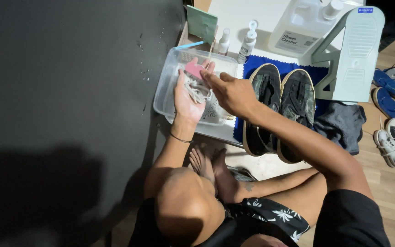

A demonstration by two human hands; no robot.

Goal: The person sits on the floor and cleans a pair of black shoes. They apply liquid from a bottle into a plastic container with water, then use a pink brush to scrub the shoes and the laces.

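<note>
over the clear tub (166,89) — left hand (187,98) cupping wet shoelaces (197,90), right hand (231,93) gripping a pink brush (193,69) — dark shoes (277,103) just right of tub.

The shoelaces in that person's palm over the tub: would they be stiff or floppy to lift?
Probably floppy: the shoelaces lie bunched and looped across the left hand. Likely light, perhaps wet and slippery, held over the clear tub.
</note>
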